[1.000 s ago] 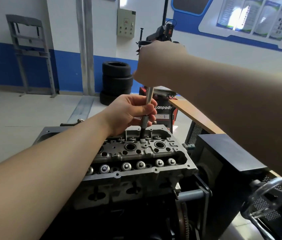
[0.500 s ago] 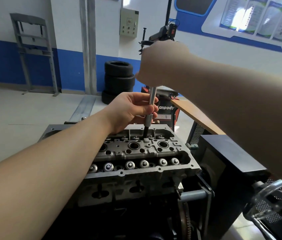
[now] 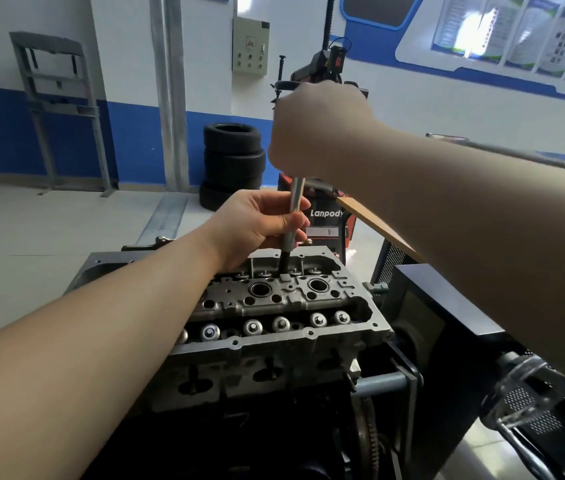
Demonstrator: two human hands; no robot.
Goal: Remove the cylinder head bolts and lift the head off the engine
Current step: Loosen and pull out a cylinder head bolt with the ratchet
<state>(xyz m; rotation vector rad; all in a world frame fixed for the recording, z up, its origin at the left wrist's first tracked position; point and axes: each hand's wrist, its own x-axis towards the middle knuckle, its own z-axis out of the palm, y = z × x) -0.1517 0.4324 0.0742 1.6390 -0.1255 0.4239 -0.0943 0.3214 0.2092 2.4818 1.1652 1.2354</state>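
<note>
The grey aluminium cylinder head (image 3: 274, 303) sits on the engine block in front of me, with round valve tops along its near side. A long silver extension bar (image 3: 295, 202) stands nearly upright, and its dark lower end enters a bolt hole at the head's far side. My left hand (image 3: 260, 223) pinches the bar's lower part between thumb and fingers. My right hand (image 3: 315, 129) is closed as a fist over the bar's top, and the handle inside it is hidden. The bolt itself is out of sight in the hole.
A black box-shaped stand (image 3: 447, 306) and a clear handwheel (image 3: 530, 389) stand to the engine's right. A flywheel ring gear (image 3: 367, 438) shows low beside the block. Behind are a red Lanpody machine (image 3: 329, 220), stacked tyres (image 3: 232, 161), a wooden bench edge (image 3: 378, 226) and a grey rack (image 3: 62, 109).
Both hands stay on the bar, which still stands in the same bolt hole. My left fingers have shifted slightly on the shaft. The view has drifted a little.
</note>
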